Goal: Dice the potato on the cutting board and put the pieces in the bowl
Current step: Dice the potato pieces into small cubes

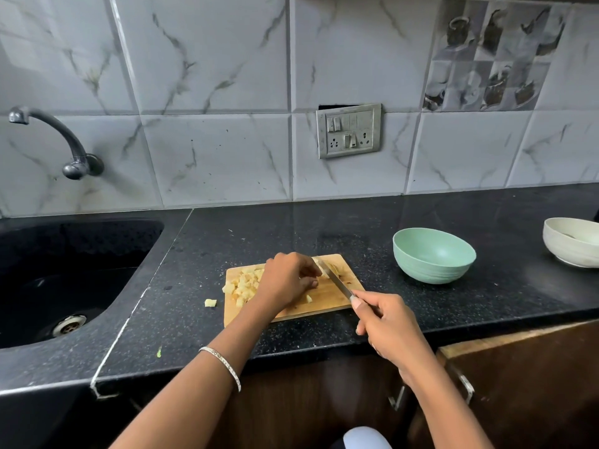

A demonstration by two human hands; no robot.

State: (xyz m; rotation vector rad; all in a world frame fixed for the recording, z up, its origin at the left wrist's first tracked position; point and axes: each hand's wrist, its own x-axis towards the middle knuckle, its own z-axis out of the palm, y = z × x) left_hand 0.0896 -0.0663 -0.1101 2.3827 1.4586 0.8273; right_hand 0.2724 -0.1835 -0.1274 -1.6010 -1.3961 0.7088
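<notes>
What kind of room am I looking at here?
Most likely a home kitchen: a black stone countertop with a built-in sink and wall tap, plus a wooden cutting board carrying diced potato.

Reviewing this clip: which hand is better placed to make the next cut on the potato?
Right. The right hand grips the knife, its blade lying across the potato, which the left hand holds down on the cutting board.
</notes>
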